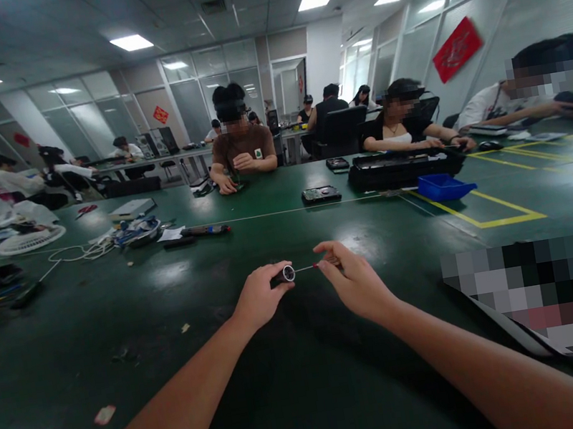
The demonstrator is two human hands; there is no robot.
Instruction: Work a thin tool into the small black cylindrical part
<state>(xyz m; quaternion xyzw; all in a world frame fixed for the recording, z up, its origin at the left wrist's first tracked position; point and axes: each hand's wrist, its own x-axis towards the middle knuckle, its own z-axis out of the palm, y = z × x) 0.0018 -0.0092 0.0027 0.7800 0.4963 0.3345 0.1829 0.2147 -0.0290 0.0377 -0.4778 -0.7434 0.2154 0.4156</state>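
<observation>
My left hand (262, 296) is closed around a small dark cylinder with a pale ring at its end (288, 273). That ringed end faces me; the rest of it is hidden by my fingers. Opposite, my right hand (354, 278) pinches a thin screwdriver (306, 268) with a metal shaft and a bit of red near the fingertips. The shaft points left and its tip reaches the side of the cylinder; whether it sits in a screw is too small to tell. Both hands are held above the green table (313, 384).
Across the table lie a dark-handled tool (207, 230), a bundle of cables (134, 231), a black device (321, 194) and a blue bin (445, 186). A white fan grille (31, 240) is at the left. Several people work around the room. A blurred patch covers the right foreground.
</observation>
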